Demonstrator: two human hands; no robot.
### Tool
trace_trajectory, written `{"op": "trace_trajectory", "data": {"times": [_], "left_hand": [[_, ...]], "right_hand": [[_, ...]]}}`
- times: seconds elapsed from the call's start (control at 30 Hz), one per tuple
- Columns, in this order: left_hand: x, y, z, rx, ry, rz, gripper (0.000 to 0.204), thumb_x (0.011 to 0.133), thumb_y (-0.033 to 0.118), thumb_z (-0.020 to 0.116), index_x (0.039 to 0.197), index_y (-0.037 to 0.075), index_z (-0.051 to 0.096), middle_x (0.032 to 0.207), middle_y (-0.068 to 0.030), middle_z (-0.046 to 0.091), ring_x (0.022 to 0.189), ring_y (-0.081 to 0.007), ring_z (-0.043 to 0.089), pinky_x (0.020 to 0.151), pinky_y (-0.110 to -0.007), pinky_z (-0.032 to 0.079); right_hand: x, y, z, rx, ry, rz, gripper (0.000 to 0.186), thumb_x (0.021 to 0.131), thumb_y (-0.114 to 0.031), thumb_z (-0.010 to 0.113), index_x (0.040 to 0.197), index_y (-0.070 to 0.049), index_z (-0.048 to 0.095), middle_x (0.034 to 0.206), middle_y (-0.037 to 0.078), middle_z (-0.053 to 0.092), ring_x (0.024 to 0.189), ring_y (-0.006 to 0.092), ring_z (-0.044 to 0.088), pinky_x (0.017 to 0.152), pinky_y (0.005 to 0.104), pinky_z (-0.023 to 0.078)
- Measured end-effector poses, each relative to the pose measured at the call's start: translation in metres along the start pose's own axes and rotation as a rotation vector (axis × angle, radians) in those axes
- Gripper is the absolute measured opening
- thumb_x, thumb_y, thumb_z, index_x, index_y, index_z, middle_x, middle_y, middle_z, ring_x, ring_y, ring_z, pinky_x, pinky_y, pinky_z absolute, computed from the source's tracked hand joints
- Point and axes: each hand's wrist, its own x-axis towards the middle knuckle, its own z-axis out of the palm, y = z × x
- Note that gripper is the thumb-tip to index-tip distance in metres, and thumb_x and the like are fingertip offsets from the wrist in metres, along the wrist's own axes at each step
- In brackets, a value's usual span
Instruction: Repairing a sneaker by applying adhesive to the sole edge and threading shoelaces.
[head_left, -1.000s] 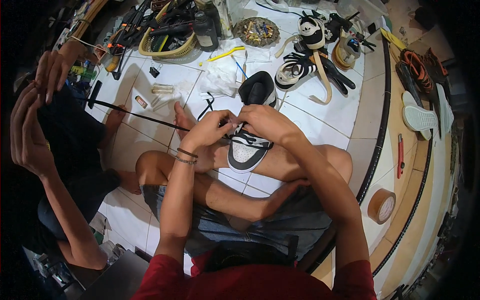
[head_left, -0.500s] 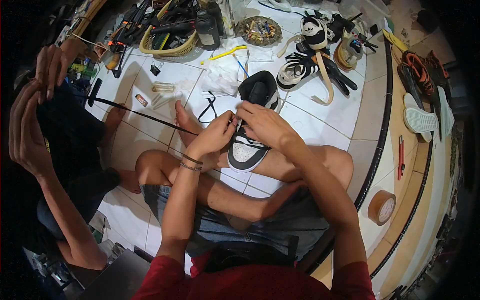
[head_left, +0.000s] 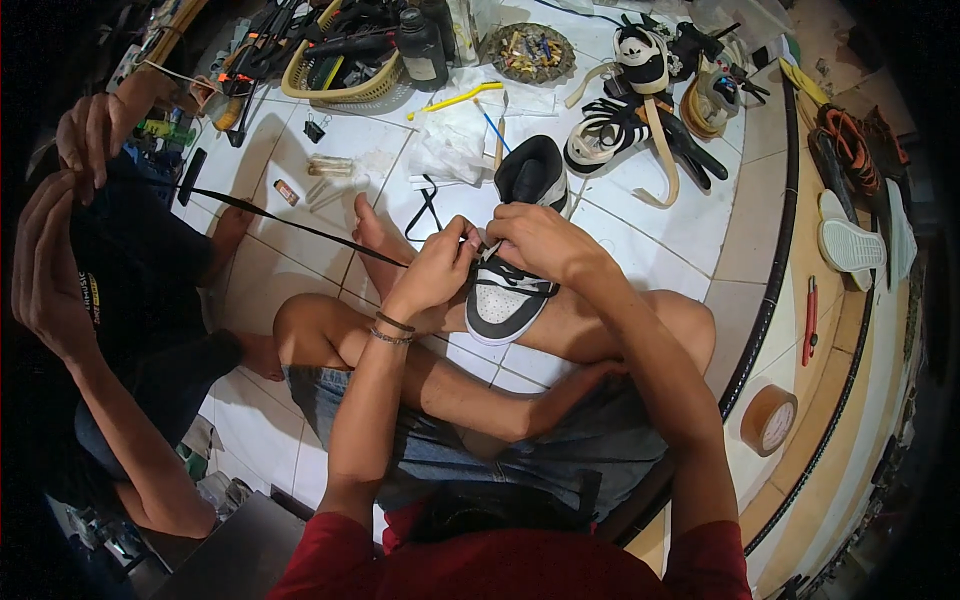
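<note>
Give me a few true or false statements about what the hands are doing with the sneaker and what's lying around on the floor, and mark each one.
1. Both hands, left hand and right hand, are at the black, grey and white sneaker. True.
2. A black lace stretches left from the left hand. True.
3. The sneaker stands on a wooden bench. False: it rests on the person's crossed legs.
4. The roll of brown tape lies left of the sneaker. False: it lies to the right.
5. A yellow basket holds tools. True.
</note>
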Motion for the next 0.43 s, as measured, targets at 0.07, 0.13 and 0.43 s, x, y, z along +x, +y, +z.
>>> {"op": "trace_trajectory", "data": {"times": [0.07,0.13,0.43], "left_hand": [[0.0,-0.001,0.0,-0.026,0.014,0.029,0.012,0.098,0.007,0.05,0.104,-0.003,0.049,0.083,-0.0185,0.063,0.073,-0.0293,0.061,0.068,-0.038,0.047],[-0.001,0.0,0.0,-0.033,0.017,0.017,0.011,0.099,0.007,0.05,0.104,-0.003,0.05,0.082,-0.0176,0.062,0.072,-0.0277,0.06,0.068,-0.037,0.047],[-0.001,0.008,-0.009,-0.08,-0.098,-0.178,0.014,0.1,0.012,0.051,0.108,0.0,0.051,0.082,-0.0122,0.06,0.07,-0.0225,0.055,0.068,-0.033,0.046]], "right_hand": [[0.0,0.0,-0.002,0.006,-0.005,-0.004,0.016,0.082,-0.008,0.063,0.097,-0.002,0.068,0.097,0.012,0.063,0.098,0.0327,0.062,0.086,0.0419,0.051],[0.0,0.001,-0.002,0.012,-0.011,-0.008,0.017,0.081,-0.008,0.063,0.097,-0.002,0.068,0.098,0.012,0.063,0.097,0.0331,0.062,0.086,0.0421,0.051],[-0.039,-0.009,0.01,0.187,0.307,0.071,0.023,0.086,-0.011,0.067,0.108,-0.005,0.065,0.12,0.015,0.057,0.1,0.0352,0.064,0.086,0.0384,0.053]]}}
